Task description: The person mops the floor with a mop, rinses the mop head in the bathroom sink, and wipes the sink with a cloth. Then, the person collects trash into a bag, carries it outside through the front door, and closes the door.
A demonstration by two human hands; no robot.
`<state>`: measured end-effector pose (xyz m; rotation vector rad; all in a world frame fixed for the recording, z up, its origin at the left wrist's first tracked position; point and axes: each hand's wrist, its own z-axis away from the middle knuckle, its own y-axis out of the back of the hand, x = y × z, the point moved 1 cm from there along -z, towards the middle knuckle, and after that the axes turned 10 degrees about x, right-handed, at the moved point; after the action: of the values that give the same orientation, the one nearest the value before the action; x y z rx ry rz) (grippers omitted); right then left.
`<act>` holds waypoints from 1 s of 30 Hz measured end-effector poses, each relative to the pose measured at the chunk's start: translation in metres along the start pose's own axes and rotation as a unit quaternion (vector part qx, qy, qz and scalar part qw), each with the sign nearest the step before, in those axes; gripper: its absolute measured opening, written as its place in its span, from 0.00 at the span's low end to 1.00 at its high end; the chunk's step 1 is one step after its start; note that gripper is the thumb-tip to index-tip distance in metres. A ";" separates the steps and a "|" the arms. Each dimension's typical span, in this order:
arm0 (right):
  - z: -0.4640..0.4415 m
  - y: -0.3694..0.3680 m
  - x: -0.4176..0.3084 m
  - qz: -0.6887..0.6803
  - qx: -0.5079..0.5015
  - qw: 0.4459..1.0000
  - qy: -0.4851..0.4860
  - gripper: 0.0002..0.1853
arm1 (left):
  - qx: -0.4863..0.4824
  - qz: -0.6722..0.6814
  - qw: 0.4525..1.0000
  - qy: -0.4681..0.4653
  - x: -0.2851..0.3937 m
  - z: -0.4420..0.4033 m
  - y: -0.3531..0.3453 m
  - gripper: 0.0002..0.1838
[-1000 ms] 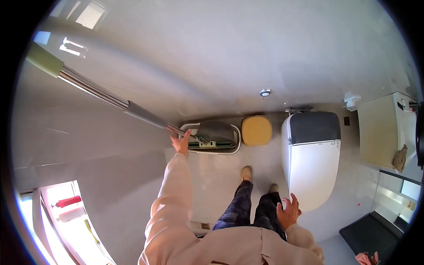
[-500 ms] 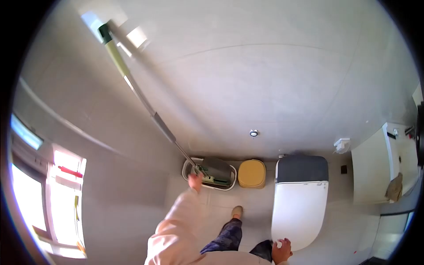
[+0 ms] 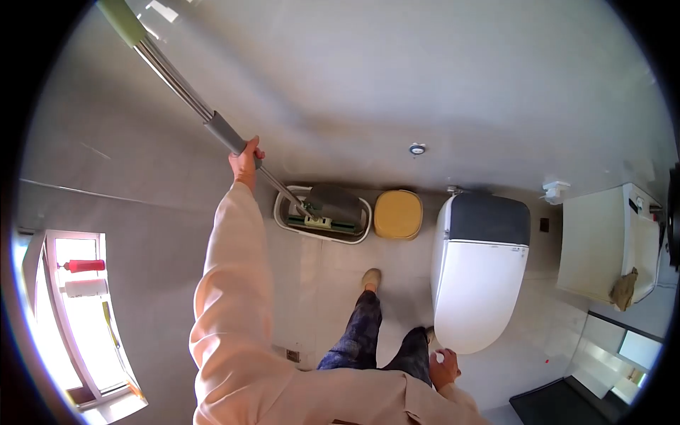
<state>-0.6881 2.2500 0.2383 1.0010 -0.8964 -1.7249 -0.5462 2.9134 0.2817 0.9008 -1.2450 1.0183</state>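
My left hand (image 3: 245, 161) is wrapped round the grey sleeve of a mop handle (image 3: 225, 132), whose metal pole and light green grip slant to the upper left. The pole's lower end meets a flat mop head (image 3: 319, 222), which lies inside a white-rimmed oval bucket (image 3: 328, 236) beside a dark grey part. Low in the view, near the white toilet, my right hand (image 3: 444, 367) is curled, with something small and white showing at its fingers, too small to name.
A yellow-lidded bin (image 3: 398, 214) stands right of the bucket. Beyond it is the toilet (image 3: 479, 290) with a dark grey top. A washbasin cabinet (image 3: 593, 241) with a brown cloth (image 3: 624, 289) is at the right. A window (image 3: 85, 304) holds bottles at the left.
My left hand has moved from low on the pole near the bucket up to the grey sleeve. The camera view has tilted down and back up. My right hand has curled and moved lower.
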 end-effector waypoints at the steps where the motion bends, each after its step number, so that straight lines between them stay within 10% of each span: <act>1: -0.004 -0.004 -0.019 -0.024 -0.004 0.999 0.024 0.11 | 0.006 -0.006 1.000 0.004 0.002 -0.010 0.010 0.13; 7: -0.012 -0.026 -0.074 -0.035 -0.002 0.995 0.096 0.09 | -0.009 0.160 0.985 0.069 0.050 -0.125 0.172 0.09; 11: -0.010 -0.025 -0.098 0.019 0.012 0.993 0.115 0.08 | 0.096 -0.096 0.991 0.001 0.041 -0.103 0.158 0.07; 19: -0.018 -0.031 -0.112 0.005 0.004 0.989 0.145 0.08 | 0.239 -0.157 0.958 0.024 -0.016 -0.118 0.119 0.19; 21: -0.016 -0.032 -0.109 0.012 0.001 0.989 0.144 0.08 | 0.269 -0.142 0.948 -0.095 -0.020 -0.099 0.115 0.25; 30: -0.013 -0.023 -0.110 -0.004 0.009 0.989 0.145 0.09 | 0.128 -0.026 0.991 -0.037 -0.033 -0.045 0.075 0.24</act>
<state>-0.6575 2.3585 0.2383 1.2307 -0.7202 -1.5297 -0.6045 2.9752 0.2435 1.1736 -1.1619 1.1284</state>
